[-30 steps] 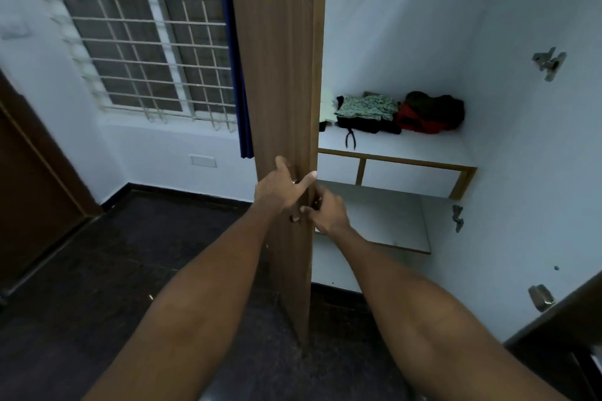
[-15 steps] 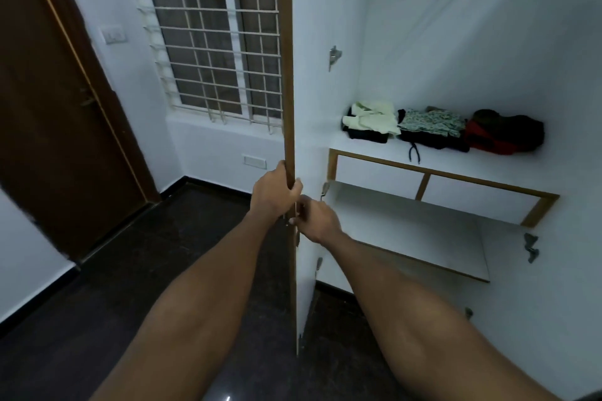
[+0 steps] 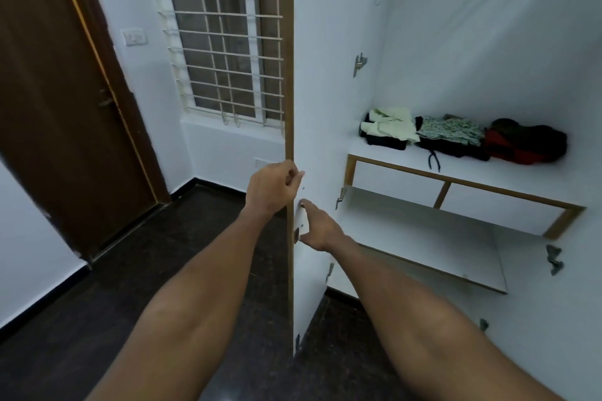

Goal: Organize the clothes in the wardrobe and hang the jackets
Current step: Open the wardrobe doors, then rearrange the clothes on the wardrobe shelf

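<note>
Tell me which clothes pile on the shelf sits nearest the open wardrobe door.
The pale green-and-black pile, leftmost of three; the patterned pile and red-and-dark pile lie farther right.

Barred window, dark floor

Both forearms are bare to the frame edge, the left grip and right grip ungloved.

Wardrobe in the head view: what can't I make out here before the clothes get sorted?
- Hanging rail and jackets: neither in view; the wardrobe is cut off by the top edge.
- Clothes piles: too bunched and dim to tell garment types.
- Left hand grip: fingertips hidden behind the wardrobe door edge.
- Right hand: its palm side faces away.
- Lower shelf: far right is cut off.
</note>
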`<control>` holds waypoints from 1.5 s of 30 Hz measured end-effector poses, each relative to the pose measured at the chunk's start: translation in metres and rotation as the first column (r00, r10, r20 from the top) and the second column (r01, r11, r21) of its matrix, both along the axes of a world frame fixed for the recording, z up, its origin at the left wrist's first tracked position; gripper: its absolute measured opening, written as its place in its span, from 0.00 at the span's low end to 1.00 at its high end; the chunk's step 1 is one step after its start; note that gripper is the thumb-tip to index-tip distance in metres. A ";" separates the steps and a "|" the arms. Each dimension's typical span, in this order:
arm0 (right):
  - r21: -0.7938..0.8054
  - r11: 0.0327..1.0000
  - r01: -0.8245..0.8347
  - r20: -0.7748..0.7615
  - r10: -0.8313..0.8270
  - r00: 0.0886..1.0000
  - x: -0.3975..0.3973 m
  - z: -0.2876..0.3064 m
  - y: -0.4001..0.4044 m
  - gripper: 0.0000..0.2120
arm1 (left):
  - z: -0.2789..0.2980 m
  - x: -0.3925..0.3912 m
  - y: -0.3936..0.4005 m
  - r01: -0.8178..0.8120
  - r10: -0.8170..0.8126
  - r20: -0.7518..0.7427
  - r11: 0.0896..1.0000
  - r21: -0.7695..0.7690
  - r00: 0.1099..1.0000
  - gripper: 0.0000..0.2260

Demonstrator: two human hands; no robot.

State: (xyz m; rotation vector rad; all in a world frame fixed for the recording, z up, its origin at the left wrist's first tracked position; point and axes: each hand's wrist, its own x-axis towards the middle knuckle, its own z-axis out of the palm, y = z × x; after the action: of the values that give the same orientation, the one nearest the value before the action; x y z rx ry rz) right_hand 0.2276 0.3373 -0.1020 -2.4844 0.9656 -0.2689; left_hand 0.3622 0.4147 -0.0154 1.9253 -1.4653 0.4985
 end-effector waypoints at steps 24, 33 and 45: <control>-0.548 0.685 0.480 0.042 -0.551 0.834 -0.271 0.094 -0.177 0.31 | 0.023 -0.211 -0.250 0.431 -0.432 0.030 0.902 0.032 0.902 0.13; -0.536 0.647 0.542 0.100 -0.589 0.802 -0.339 0.112 -0.307 0.34 | 0.029 -0.282 -0.382 0.493 -0.495 0.050 0.868 0.055 0.867 0.20; -0.497 0.690 0.526 0.028 -0.593 0.804 -0.396 0.080 -0.452 0.36 | 0.001 -0.335 -0.525 0.517 -0.519 0.016 0.853 0.065 0.855 0.20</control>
State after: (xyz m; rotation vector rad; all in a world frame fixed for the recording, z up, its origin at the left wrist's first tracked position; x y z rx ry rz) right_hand -0.1680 -0.1148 -0.0223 -2.5758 1.9330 -0.6102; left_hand 0.0271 -0.1099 -0.0140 1.4700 -1.9493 0.2359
